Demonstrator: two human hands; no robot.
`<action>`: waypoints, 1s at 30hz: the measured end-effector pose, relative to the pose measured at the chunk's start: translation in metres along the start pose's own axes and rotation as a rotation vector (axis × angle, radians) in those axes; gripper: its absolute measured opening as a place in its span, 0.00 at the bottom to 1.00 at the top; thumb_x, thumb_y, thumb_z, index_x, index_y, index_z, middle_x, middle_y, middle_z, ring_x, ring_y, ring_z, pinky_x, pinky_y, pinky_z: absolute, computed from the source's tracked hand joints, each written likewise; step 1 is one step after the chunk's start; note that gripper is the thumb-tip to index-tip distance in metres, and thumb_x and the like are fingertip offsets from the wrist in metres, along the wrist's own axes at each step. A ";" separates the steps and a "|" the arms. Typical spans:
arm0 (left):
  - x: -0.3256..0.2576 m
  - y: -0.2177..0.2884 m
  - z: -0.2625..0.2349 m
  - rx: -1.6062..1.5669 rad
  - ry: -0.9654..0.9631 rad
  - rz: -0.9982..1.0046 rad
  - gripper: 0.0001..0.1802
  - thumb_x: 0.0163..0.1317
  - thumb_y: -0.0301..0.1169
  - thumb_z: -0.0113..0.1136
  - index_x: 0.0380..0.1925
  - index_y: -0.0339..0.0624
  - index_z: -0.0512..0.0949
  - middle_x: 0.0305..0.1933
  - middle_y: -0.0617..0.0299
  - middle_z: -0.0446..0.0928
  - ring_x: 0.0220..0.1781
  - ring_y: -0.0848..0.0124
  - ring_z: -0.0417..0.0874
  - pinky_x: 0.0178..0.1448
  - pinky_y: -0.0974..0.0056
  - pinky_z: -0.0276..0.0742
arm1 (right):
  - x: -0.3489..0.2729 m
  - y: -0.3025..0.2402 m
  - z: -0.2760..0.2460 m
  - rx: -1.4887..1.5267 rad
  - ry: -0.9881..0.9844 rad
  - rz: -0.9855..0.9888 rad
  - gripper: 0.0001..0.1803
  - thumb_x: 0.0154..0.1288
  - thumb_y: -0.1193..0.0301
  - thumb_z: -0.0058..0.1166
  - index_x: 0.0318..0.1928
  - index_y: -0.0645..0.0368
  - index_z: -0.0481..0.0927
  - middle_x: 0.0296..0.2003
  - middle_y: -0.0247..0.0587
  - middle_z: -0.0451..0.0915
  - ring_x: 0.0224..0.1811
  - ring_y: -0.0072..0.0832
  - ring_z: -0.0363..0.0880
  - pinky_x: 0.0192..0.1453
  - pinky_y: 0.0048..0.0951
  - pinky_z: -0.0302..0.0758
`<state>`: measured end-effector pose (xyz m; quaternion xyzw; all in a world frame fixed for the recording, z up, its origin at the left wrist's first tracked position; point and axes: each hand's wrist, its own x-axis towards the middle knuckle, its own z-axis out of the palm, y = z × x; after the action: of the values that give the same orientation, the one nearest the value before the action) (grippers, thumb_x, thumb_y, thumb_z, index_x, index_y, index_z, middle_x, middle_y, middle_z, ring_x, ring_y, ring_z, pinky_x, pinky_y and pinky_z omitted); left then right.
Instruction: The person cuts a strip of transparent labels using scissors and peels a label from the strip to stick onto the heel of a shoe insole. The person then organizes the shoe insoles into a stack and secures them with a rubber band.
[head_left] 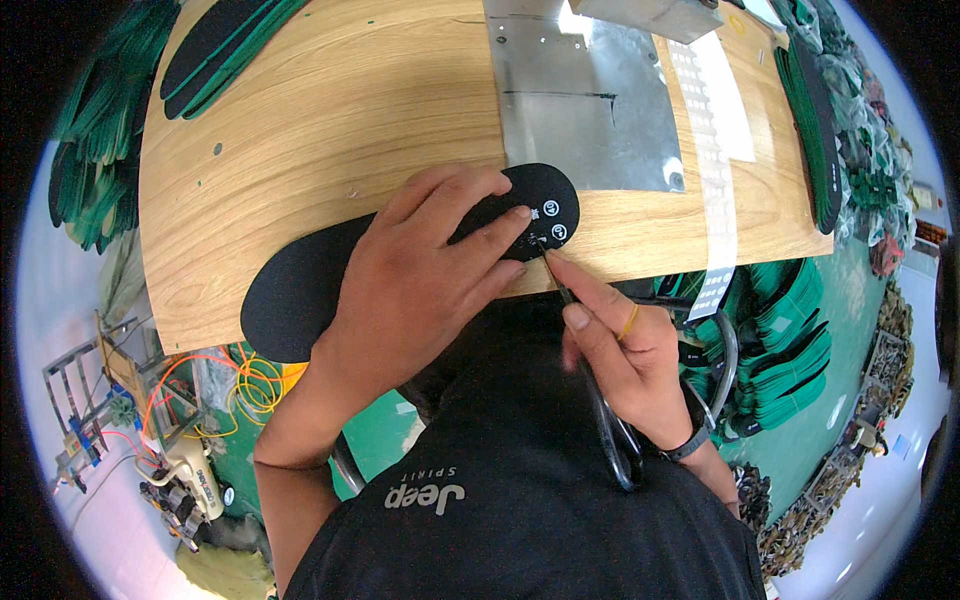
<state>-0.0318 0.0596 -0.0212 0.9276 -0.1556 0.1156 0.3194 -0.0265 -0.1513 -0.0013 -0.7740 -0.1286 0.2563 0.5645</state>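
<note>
A black shoe insole [290,290] lies along the front edge of the wooden table, with small white printed marks at its right end. Across its middle rests my left hand [420,255], fingers spread and pressing it down, the fingertips beside the print. My right hand [625,345] is closed round a pair of slim black scissors [595,390], its thumb and forefinger near the pointed end. The tip touches the insole at the white marks. A long looped handle hangs below the palm. Part of the insole is hidden under my left hand.
A metal plate [590,110] lies behind the insole, under a metal block [650,15]. A white printed strip [715,170] hangs over the front edge. Insoles lie at the back left [220,50] and right [808,140]. More green-black insoles [780,350] are stacked below right.
</note>
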 end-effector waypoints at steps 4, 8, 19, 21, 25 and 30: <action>-0.001 0.001 -0.001 -0.004 0.007 -0.016 0.21 0.48 0.32 0.69 0.45 0.46 0.81 0.52 0.58 0.75 0.53 0.55 0.76 0.56 0.55 0.74 | 0.001 0.003 -0.002 0.039 0.047 0.034 0.20 0.71 0.77 0.45 0.62 0.61 0.73 0.24 0.33 0.77 0.22 0.15 0.72 0.29 0.19 0.72; -0.001 0.000 0.001 0.002 0.016 -0.003 0.21 0.47 0.32 0.69 0.45 0.46 0.81 0.53 0.57 0.75 0.53 0.55 0.76 0.56 0.55 0.74 | -0.001 0.003 -0.004 -0.015 0.045 0.018 0.20 0.71 0.77 0.45 0.62 0.63 0.73 0.22 0.34 0.76 0.21 0.16 0.72 0.29 0.19 0.71; -0.001 0.002 0.002 0.050 0.027 0.014 0.22 0.46 0.31 0.70 0.45 0.46 0.81 0.52 0.58 0.76 0.53 0.55 0.76 0.56 0.54 0.74 | -0.002 0.004 -0.007 -0.019 0.105 0.036 0.20 0.71 0.78 0.44 0.62 0.63 0.73 0.22 0.32 0.76 0.22 0.16 0.72 0.28 0.18 0.70; -0.001 0.003 0.002 0.047 0.025 0.012 0.22 0.46 0.31 0.70 0.45 0.46 0.81 0.52 0.58 0.76 0.53 0.54 0.76 0.55 0.54 0.74 | -0.003 0.004 -0.005 -0.017 0.029 -0.003 0.20 0.70 0.78 0.46 0.61 0.61 0.73 0.21 0.34 0.77 0.21 0.16 0.73 0.28 0.20 0.72; -0.001 0.005 0.002 0.045 0.021 0.001 0.22 0.46 0.31 0.70 0.45 0.46 0.81 0.52 0.58 0.75 0.53 0.55 0.76 0.56 0.54 0.73 | 0.001 0.009 -0.004 -0.024 0.064 -0.004 0.21 0.69 0.76 0.48 0.62 0.58 0.73 0.23 0.37 0.79 0.22 0.16 0.74 0.29 0.22 0.74; -0.001 0.003 -0.001 0.046 -0.012 0.003 0.21 0.47 0.32 0.69 0.44 0.47 0.81 0.51 0.57 0.75 0.53 0.55 0.76 0.56 0.54 0.73 | -0.009 0.010 -0.017 0.030 0.210 0.023 0.20 0.70 0.76 0.47 0.62 0.61 0.72 0.31 0.37 0.83 0.22 0.16 0.73 0.29 0.20 0.74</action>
<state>-0.0341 0.0583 -0.0187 0.9352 -0.1560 0.1141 0.2969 -0.0256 -0.1724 -0.0041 -0.7893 -0.0562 0.1823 0.5836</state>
